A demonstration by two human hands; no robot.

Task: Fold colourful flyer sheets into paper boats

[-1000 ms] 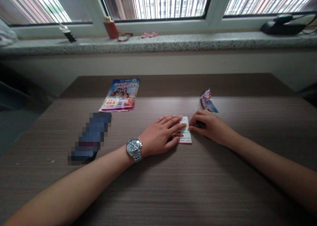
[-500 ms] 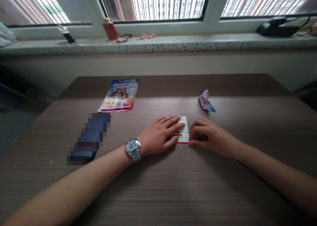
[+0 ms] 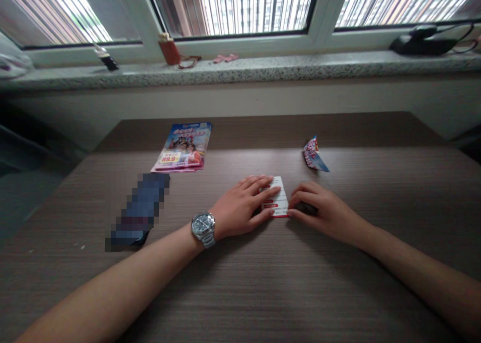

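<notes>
A small white paper with red print (image 3: 280, 198) lies on the wooden table. My left hand (image 3: 246, 205), with a silver watch at its wrist, rests flat over the paper's left part, fingers spread. At the paper's right edge, my right hand (image 3: 313, 205) has thumb and forefinger curled together, touching the lower right corner. Behind my right hand stands a folded piece of colourful paper (image 3: 314, 155). Several printed flyers (image 3: 184, 146) lie stacked at the back left.
A blurred-out dark flat object (image 3: 141, 210) lies left of my left hand. On the stone windowsill (image 3: 263, 72) are a red-brown case (image 3: 170, 51), a dark bottle-like item (image 3: 107, 59), pink pieces (image 3: 225, 58) and a black device with a cable (image 3: 424, 43).
The view has shifted slightly. My right thumb and forefinger have moved a little along the paper's right edge, and the fingers look slightly less curled. My left hand stays on the paper.
</notes>
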